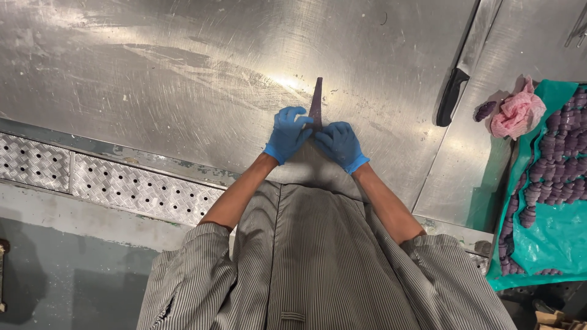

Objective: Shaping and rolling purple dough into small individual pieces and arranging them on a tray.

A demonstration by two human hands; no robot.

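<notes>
Steel counter bears one purple strip, its near end pinched by both hands; many shaped pieces already fill the tray.

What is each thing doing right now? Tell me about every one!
Left hand in blue glove: pinching the wide end of the dark purple strip.
Right hand in blue glove: pressing the same end.
Dark purple tapered strip: flat on the steel table.
Black-handled knife: lying untouched.
Pink cloth: crumpled.
Purple rolled pieces: rowed on green sheet.
</notes>
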